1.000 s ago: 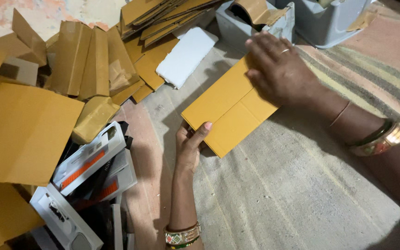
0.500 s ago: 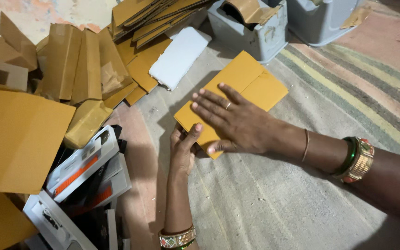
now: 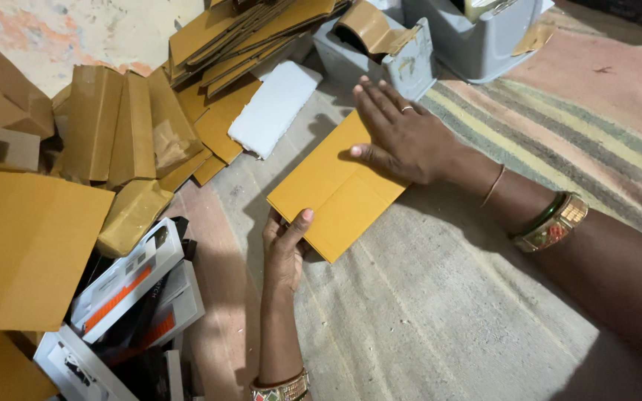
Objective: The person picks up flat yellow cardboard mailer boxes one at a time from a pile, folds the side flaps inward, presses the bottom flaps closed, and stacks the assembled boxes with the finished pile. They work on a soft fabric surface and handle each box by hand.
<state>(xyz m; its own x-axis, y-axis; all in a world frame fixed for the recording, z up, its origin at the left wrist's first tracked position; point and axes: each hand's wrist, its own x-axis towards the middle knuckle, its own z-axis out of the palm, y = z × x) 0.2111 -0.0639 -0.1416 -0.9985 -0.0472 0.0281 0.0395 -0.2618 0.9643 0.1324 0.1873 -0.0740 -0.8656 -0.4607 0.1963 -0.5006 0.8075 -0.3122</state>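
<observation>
A flat, folded piece of yellow-brown cardboard (image 3: 336, 189) lies at a slant on the pale woven mat (image 3: 440, 312), and everything else is best placed from it. The left hand (image 3: 285, 241) is at its near-left corner, thumb laid over the top face and fingers apparently tucked beneath the edge, so it seems to pinch the corner, though the underside is hidden. The right hand (image 3: 399, 134) lies flat on the far-right part of the same piece, palm down with fingers spread and straight, pressing rather than grasping; a ring shows on one finger and bangles on the wrist.

Just beyond the cardboard's far-left edge lies a white foam slab (image 3: 274, 108), near it but not touching. Beyond the right hand, past the cardboard's far corner, stands a grey tape dispenser (image 3: 380, 48) with a brown tape roll on top, and a second grey dispenser (image 3: 484, 37) stands further to the right of that. Further off, past the foam, a stack of flat cardboard pieces (image 3: 247, 33) is heaped up. To the left of the cardboard lie folded brown cartons (image 3: 105, 130) and a large flat brown sheet (image 3: 24, 245). To its near left, beside the left forearm, sits a pile of white, black and orange printed boxes (image 3: 128, 289).
</observation>
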